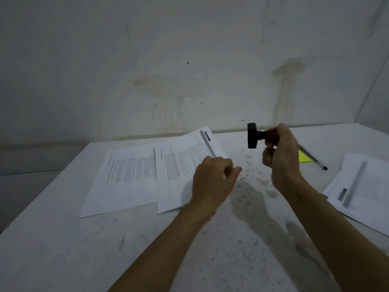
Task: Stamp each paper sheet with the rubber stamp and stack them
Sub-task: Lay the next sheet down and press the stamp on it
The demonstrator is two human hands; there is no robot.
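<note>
right hand (282,157) clamped on stamp (255,135), lifted right of sheets (147,171); left hand (212,182) pinching top sheet's edge

printed text on sheets (134,165) blurred, right stack (362,190) cut off, stamp handle (271,134) mostly hidden

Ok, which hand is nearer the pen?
Right. The right hand, holding the stamp, is raised just left of the pen; the left hand rests further left on the papers.

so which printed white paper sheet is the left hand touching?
The left hand rests on the tilted printed sheet overlapping the far-left sheet; the right-edge paper stack lies untouched.
</note>
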